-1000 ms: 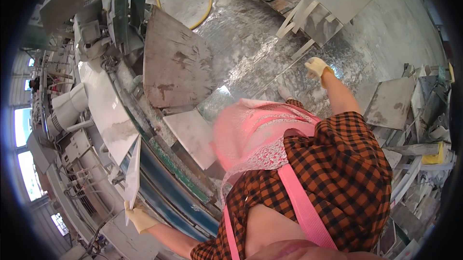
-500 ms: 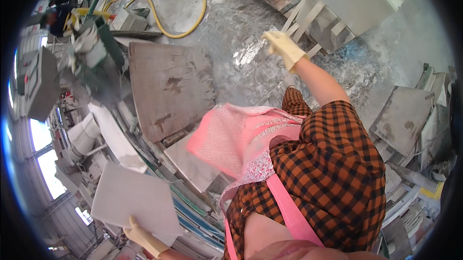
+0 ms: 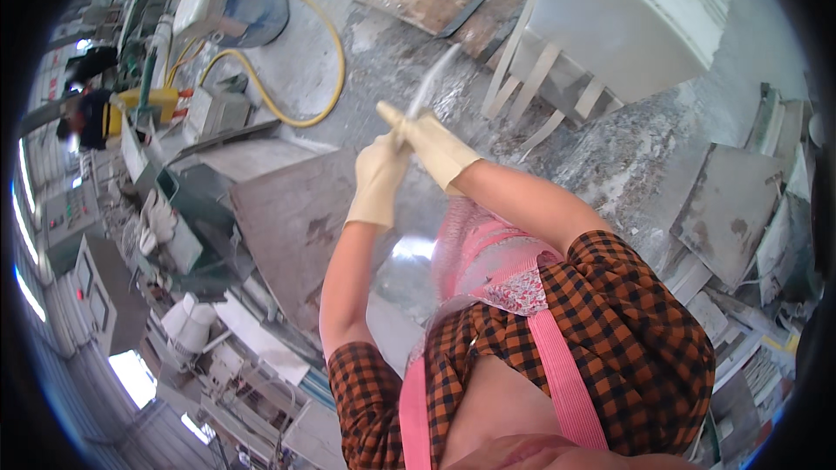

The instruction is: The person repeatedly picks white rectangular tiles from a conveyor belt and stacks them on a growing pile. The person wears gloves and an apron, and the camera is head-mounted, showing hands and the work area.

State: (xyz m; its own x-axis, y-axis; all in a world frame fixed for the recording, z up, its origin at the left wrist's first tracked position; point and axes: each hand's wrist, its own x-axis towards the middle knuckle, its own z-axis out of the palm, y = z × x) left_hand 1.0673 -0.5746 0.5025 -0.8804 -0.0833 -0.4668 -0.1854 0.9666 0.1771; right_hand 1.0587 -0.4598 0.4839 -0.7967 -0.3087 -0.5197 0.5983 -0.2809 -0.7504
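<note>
At the far left a blurred co-worker [image 3: 87, 117] in dark clothing shows among machinery, and nearer stands a grey box [image 3: 113, 291] with a small red spot on its face. To the right of that box, a pale crumpled glove [image 3: 157, 219] lies on a green machine part. Farther away, a blue tub [image 3: 257, 19] sits on the floor, with a yellow hose [image 3: 337, 78] looping to its right. A large brownish board [image 3: 292, 217] lies nearer, just left of the person's left forearm. The left hand [image 3: 379, 175], in a pale yellow glove, has its fingers closed at the near end of a thin whitish sheet [image 3: 424, 88], seen almost edge-on above the floor and pointing far and slightly right. The right hand [image 3: 434, 146], gloved alike, meets the left and grips the same end; exact finger placement is hard to tell. Farther right stands a stack of pale slabs [image 3: 618, 21] with narrow strips [image 3: 535, 82] at its left side. At the right, a stained grey panel [image 3: 727, 209] leans among jumbled pieces.
</note>
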